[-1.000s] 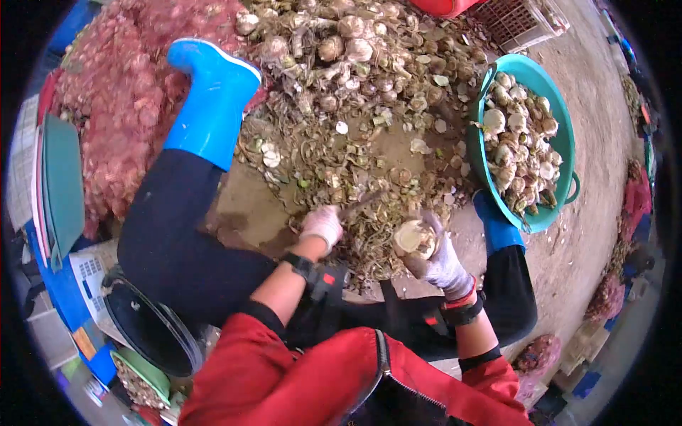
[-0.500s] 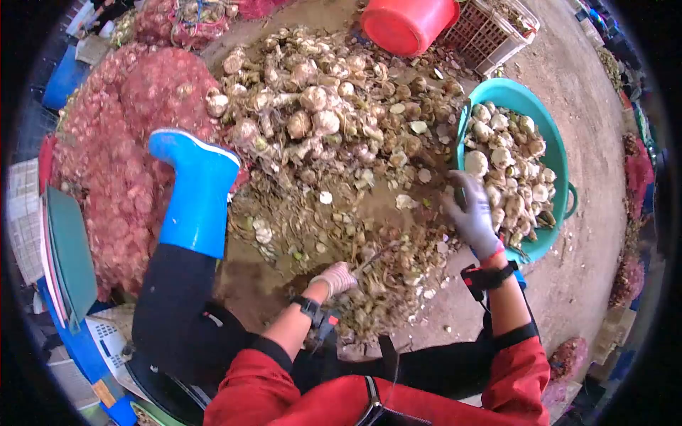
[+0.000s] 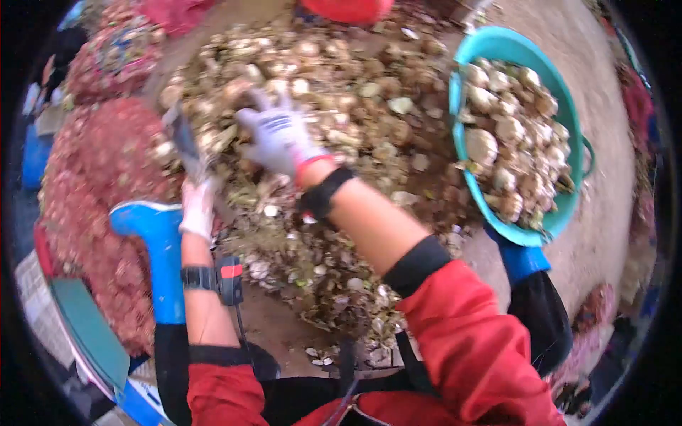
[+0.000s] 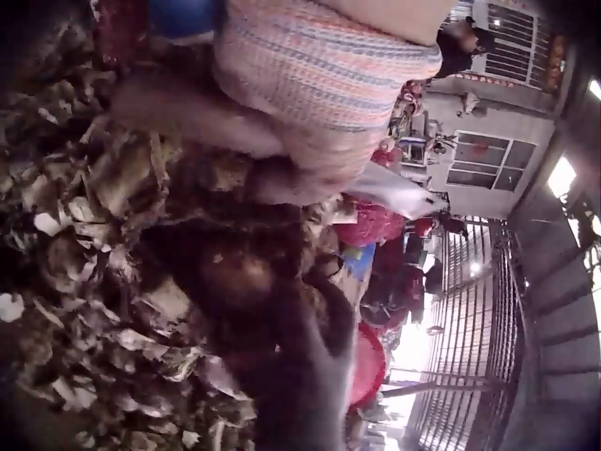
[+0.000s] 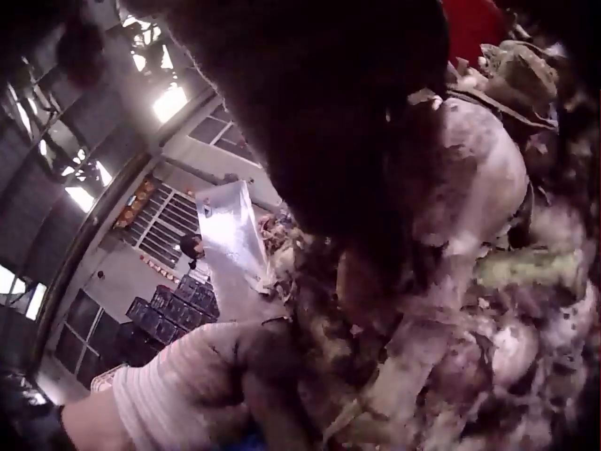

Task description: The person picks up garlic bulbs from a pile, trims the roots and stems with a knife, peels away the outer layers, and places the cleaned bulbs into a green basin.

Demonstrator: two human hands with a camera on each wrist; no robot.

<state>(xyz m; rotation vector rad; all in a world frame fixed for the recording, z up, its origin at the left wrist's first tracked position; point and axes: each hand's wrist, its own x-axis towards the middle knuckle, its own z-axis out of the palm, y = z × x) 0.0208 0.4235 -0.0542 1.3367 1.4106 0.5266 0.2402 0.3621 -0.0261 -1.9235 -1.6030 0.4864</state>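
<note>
My left hand (image 3: 198, 206), in a pale striped glove, grips a knife (image 3: 183, 138) with its blade pointing forward at the left side of a heap of garlic (image 3: 334, 106). In the right wrist view the broad blade (image 5: 235, 240) shines above the left hand (image 5: 202, 381). Over the heap, my right hand (image 3: 278, 138) in a whitish glove reaches across with spread fingers, blurred by motion. A large garlic bulb (image 5: 474, 174) with a stalk lies close beside that hand in the right wrist view. Bulbs under the palm are mostly hidden.
A teal basin (image 3: 568, 85) of trimmed garlic bulbs stands at right. Red net sacks (image 3: 103, 213) lie at left, beside a blue boot (image 3: 167, 263). A red tub (image 3: 348, 8) is at the far edge. Peelings and cut stalks (image 3: 320, 263) cover the near floor.
The right hand held a cut garlic bulb, then was empty beside the basin, and has now moved left over the heap. The left hand has carried the knife forward and left.
</note>
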